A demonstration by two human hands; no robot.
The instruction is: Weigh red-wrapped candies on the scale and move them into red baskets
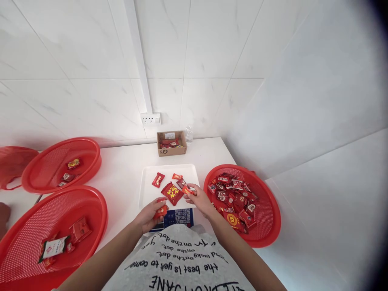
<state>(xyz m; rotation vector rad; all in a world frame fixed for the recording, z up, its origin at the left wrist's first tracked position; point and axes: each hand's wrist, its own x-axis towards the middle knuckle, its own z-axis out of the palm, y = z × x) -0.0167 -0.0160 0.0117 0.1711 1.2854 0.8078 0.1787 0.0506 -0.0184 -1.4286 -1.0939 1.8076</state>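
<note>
A white scale tray point(145, 190) sits in front of me with several red candy packets point(171, 193) on it. My left hand point(150, 214) is closed around a small red packet point(161, 211) just above the scale's keypad point(177, 217). My right hand point(198, 199) pinches another small red-and-yellow packet point(187, 190) at the tray's right front edge. To the right, a red mesh basket point(266, 226) holds a heap of red packets.
Two red mesh baskets stand at the left, the nearer one point(93, 218) and the farther one point(48, 161), each with a few packets. A small cardboard box point(171, 151) and a clear bottle point(189, 134) stand against the tiled wall below a socket point(150, 119).
</note>
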